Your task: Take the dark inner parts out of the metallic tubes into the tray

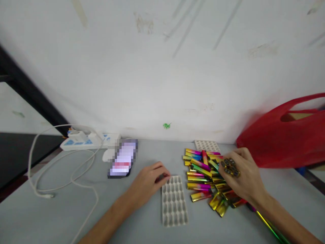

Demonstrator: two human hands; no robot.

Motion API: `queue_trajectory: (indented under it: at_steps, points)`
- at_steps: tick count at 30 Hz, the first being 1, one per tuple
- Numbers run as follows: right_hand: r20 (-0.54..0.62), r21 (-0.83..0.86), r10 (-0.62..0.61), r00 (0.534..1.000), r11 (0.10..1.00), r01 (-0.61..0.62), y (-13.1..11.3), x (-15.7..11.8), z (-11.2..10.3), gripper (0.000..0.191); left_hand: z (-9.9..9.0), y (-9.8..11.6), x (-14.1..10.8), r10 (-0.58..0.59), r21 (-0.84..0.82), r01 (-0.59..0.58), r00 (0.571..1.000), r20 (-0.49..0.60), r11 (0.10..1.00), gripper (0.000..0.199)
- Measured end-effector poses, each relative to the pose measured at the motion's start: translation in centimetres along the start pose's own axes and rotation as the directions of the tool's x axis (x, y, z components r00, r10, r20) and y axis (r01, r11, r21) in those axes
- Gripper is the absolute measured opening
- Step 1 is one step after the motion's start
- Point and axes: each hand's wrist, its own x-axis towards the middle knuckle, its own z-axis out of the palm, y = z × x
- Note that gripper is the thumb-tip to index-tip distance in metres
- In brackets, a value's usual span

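Observation:
A pale tray (175,200) with rows of small hollows lies on the table in front of me. My left hand (151,179) is at its upper left corner, thumb and fingers pinched on the edge. To the right of the tray is a loose pile of shiny metallic tubes (200,167) in gold, magenta, green and red. Over the pile's right side, my right hand (243,173) is closed around a bundle of several gold tubes (230,167), their dark squarish ends facing up and toward me.
A second pale tray (207,146) lies behind the pile by the wall. On the right stands a red bag (281,135). At left are a phone (123,159), a power strip (83,142) and a looping white cable (73,178). A long shiny strip (270,226) runs beneath my right forearm.

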Motion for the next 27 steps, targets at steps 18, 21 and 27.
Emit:
queue_trajectory:
  at_steps: [18, 21, 27]
  points:
    - [0.272, -0.079, -0.172, 0.947, 0.977, 0.200, -3.2, 0.3, 3.7, 0.027, 0.1, -0.1, 0.0, -0.007, -0.015, 0.007, 1.000, -0.007, 1.000, 0.012]
    - [0.299, -0.011, -0.175, 0.938, 0.982, 0.187, -3.5, 0.4, 3.4, 0.029, 0.0, -0.1, 0.0, -0.005, -0.016, 0.005, 1.000, -0.006, 1.000, 0.013]
    - [0.309, 0.079, -0.176, 0.935, 0.984, 0.160, -3.5, 0.4, 3.1, 0.036, 0.0, -0.1, 0.0, -0.015, -0.011, 0.015, 1.000, -0.001, 1.000, 0.013]
